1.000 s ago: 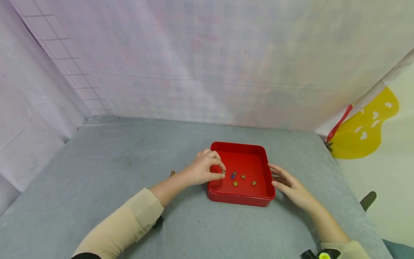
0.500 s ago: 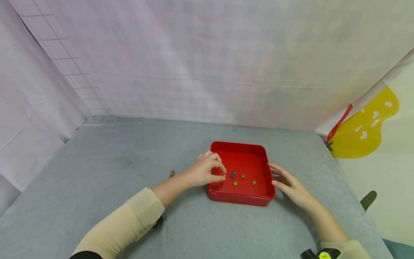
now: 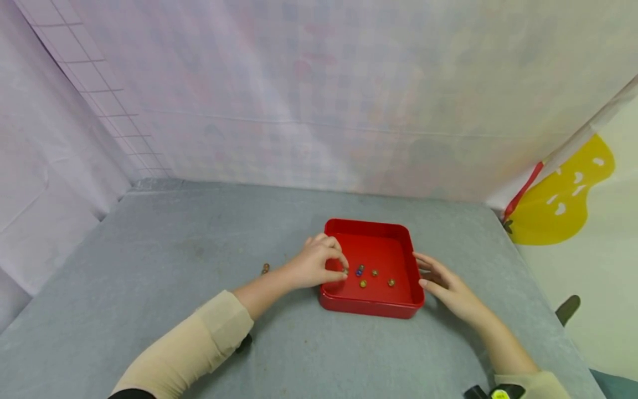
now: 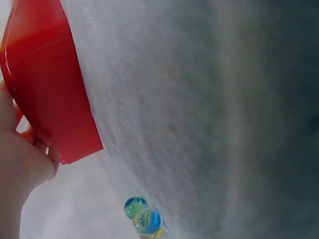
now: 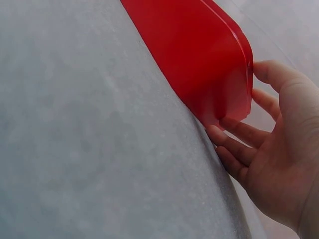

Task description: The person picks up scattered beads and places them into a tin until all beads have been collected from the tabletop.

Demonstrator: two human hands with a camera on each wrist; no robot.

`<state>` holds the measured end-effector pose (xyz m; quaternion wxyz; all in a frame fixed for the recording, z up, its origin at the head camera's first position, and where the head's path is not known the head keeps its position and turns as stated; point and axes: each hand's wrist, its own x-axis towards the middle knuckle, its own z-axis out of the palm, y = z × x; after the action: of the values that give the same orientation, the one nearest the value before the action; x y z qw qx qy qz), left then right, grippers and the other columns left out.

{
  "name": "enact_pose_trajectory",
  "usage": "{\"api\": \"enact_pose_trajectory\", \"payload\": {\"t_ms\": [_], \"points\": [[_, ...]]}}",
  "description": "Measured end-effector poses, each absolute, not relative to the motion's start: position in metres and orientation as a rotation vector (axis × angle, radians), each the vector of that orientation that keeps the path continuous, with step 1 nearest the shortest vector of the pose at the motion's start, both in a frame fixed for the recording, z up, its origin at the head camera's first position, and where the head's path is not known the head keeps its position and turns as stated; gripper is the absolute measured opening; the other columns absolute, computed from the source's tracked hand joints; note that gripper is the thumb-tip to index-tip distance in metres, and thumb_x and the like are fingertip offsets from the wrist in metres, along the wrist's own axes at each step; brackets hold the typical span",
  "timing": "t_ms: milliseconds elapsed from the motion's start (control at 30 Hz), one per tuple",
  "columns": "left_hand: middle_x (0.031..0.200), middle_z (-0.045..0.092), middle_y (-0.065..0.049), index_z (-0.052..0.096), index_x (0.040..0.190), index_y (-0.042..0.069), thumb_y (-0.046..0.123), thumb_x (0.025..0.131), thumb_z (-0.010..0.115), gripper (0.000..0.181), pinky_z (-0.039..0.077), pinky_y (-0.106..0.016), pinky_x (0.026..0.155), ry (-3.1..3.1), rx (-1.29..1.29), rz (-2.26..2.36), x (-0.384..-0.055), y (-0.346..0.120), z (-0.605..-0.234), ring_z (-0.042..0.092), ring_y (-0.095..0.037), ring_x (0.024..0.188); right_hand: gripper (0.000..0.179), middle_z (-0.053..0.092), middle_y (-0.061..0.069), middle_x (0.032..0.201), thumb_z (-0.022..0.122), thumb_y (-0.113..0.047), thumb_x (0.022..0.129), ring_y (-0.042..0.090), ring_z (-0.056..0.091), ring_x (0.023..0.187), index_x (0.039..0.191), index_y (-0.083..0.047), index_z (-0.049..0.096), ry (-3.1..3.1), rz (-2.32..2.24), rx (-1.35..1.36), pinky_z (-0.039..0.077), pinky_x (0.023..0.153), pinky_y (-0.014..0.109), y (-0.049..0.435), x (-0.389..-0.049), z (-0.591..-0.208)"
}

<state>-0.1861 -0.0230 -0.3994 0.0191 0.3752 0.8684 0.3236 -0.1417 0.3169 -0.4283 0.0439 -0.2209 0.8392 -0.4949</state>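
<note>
A shallow red tray (image 3: 381, 244) lies on the grey cloth with several small glass marbles on its floor, among them a blue marble (image 3: 359, 272) and a yellow marble (image 3: 363, 284). My left hand (image 3: 316, 263) reaches over the tray's left wall; its thumb and index finger pinch a marble (image 3: 345, 271) inside. Against the tray's outer right wall rests my right hand (image 3: 448, 291), fingers loosely spread. The right wrist view shows its fingertips (image 5: 229, 123) at the wall's lower edge and its thumb side near the rim.
Left of the tray, partly behind the left forearm, more marbles (image 3: 266, 268) lie on the table; the left wrist view shows them as blue-green and yellow swirled marbles (image 4: 148, 221). A pale curtain (image 3: 299, 111) hangs behind the table, and a yellow decoration (image 3: 558, 205) hangs at right.
My left hand has sunk very slightly into the tray with the pinched marble. The right hand, the tray and the other marbles stay where they were.
</note>
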Motion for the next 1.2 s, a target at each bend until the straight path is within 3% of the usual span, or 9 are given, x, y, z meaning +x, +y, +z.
{"api": "enact_pose_trajectory", "payload": {"t_ms": [233,700,1200], "points": [[0.096,0.051,0.006,0.075,0.096,0.013,0.024,0.083,0.076,0.017,0.029,-0.039,0.089,2.703,1.181,1.045,-0.188,-0.025,-0.401,0.041,-0.013,0.100,0.055,0.045,0.027,0.137,0.053,-0.006,0.097,0.001,0.053,0.110,0.148,-0.005,0.032,2.591,-1.496,-0.707,0.046,0.085,0.022,0.318,-0.142,-0.429],[0.097,0.054,0.001,0.075,0.097,0.010,0.021,0.083,0.075,0.017,0.029,-0.040,0.089,2.688,1.172,1.116,-0.187,-0.031,-0.397,0.042,-0.013,0.098,0.055,0.046,0.026,0.136,0.053,-0.006,0.097,0.003,0.054,0.109,0.148,-0.005,0.033,2.603,-1.485,-0.706,0.047,0.084,0.024,0.318,-0.143,-0.430],[0.096,0.051,0.007,0.074,0.097,0.011,0.020,0.084,0.075,0.017,0.029,-0.041,0.090,2.703,1.144,1.149,-0.186,-0.044,-0.395,0.041,-0.013,0.098,0.055,0.046,0.026,0.136,0.053,-0.004,0.096,0.004,0.054,0.109,0.147,-0.004,0.033,2.588,-1.511,-0.727,0.047,0.084,0.024,0.319,-0.143,-0.431]]}}
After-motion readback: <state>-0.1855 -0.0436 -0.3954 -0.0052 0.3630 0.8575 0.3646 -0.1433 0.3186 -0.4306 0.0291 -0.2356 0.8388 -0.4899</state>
